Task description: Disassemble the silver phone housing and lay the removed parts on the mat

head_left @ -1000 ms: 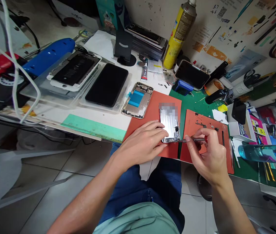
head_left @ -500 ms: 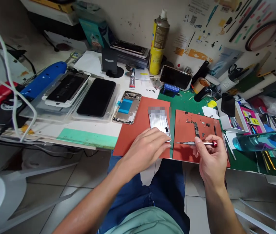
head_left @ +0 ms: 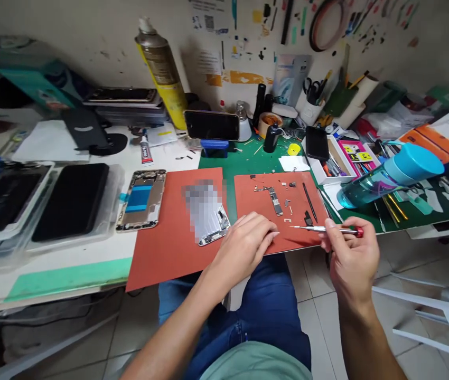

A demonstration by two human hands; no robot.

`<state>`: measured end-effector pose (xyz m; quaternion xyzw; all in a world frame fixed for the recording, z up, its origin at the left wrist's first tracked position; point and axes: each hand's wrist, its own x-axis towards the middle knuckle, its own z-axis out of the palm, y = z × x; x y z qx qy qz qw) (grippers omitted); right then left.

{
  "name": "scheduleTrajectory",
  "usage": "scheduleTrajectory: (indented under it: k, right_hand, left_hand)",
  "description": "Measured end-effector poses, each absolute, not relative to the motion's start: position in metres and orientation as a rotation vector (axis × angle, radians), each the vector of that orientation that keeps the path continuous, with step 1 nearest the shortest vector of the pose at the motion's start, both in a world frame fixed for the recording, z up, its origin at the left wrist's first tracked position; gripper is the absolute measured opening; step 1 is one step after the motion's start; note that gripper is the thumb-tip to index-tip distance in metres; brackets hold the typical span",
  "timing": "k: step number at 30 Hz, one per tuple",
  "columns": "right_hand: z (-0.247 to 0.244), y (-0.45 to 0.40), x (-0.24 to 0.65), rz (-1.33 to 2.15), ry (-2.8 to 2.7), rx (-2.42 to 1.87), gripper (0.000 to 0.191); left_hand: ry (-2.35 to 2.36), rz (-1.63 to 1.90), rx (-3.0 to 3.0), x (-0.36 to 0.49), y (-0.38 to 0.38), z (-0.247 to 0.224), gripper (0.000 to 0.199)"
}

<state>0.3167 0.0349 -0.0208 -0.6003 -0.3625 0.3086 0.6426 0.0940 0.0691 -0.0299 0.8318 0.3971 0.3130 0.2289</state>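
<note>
My right hand [head_left: 353, 258] grips a slim precision screwdriver [head_left: 315, 228] with a red end cap. Its thin tip points left over the right red mat [head_left: 244, 198]. My left hand [head_left: 244, 243] is closed, fingers and thumb together at the near edge of that mat; what they pinch, if anything, is hidden. Left of this hand a silver phone housing [head_left: 211, 224], partly blurred out, lies on the left red mat [head_left: 161, 258]. A phone logic board [head_left: 276, 203] and several tiny parts lie on the right mat, beyond the screwdriver tip.
A second phone frame with blue strips [head_left: 139, 198] lies left, beside a black phone [head_left: 72, 200]. At the back stand a yellow spray can [head_left: 169, 87] and a propped phone [head_left: 212, 125]. A blue bottle [head_left: 391, 174] leans across tools on the right.
The view has swung right. My left hand has left the silver housing and moved right to the other mat. My right hand still holds the screwdriver.
</note>
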Motion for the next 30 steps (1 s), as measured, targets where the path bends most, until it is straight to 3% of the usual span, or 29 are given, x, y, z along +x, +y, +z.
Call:
scheduleTrajectory:
  k: [4, 15, 30]
  right_hand:
    - [-0.022, 0.023, 0.342, 0.529, -0.714, -1.395, 0.05]
    - [-0.029, 0.007, 0.355, 0.474, -0.703, -1.42, 0.042]
    - [-0.02, 0.008, 0.337, 0.49, -0.763, -1.407, 0.042]
  left_hand:
    - [1.146, 0.785, 2.412, 0.128, 0.075, -0.042, 0.02]
    - [1.305, 0.594, 2.547, 0.148, 0.081, -0.05, 0.025]
    - [1.309, 0.833, 2.519, 0.095, 0.057, -0.039, 0.015]
